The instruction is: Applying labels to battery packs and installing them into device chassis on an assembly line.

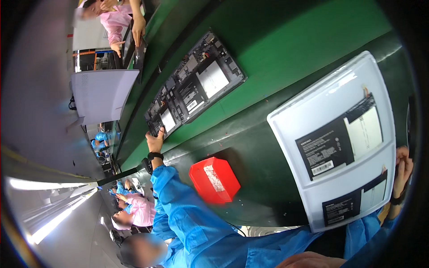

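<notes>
The green worktop stretches widest in front of me. To the person's right is a white tray carrying two flat black-and-white battery packs. On the worktop, toward the left, lies an opened computer casing, its innards bare, with a red plastic bin nearby. The hands are well apart: the left hand clasps the casing's near corner, while the right hand is at the tray's rim; I can't tell whether it grips.
</notes>
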